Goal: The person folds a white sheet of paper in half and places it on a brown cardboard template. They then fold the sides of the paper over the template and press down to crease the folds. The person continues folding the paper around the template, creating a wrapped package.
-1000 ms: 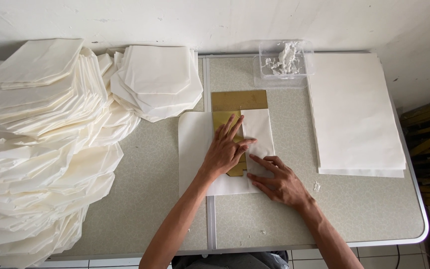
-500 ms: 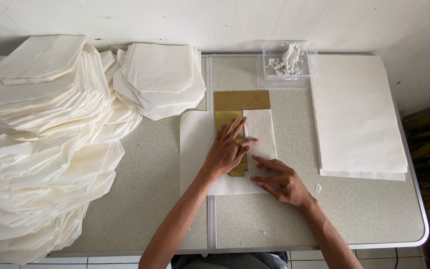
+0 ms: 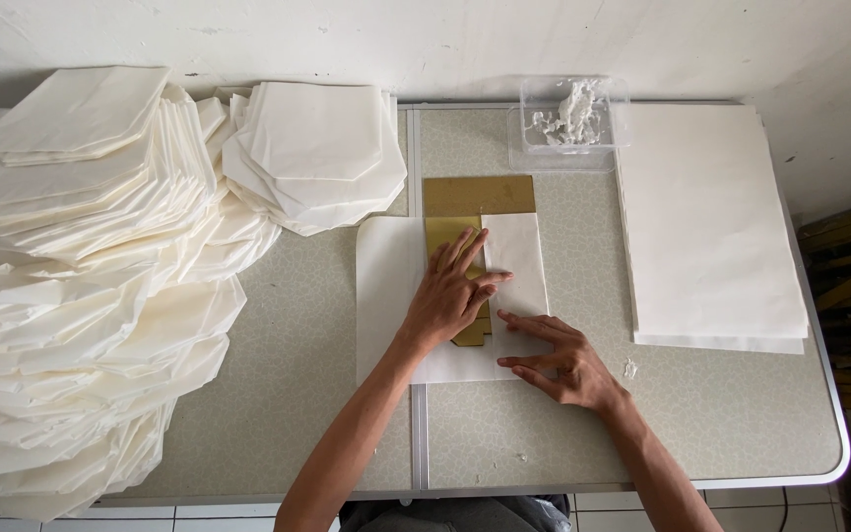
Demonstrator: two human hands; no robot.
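A white paper sheet lies in the middle of the table with a gold-brown card template on it. The sheet's right part is folded over the template. My left hand presses flat on the template and the fold's edge, fingers spread. My right hand rests flat on the sheet's lower right corner, fingertips pointing left along the bottom edge. Neither hand grips anything.
Large heaps of folded white paper pieces cover the table's left side, with another stack at the back. A pile of flat white sheets lies at right. A clear plastic box with white paste stands behind. The grey table's edge runs near me.
The camera view has shifted slightly. My hands stay in nearly the same places, pressing on the sheet; my right hand's fingers have slid a little left.
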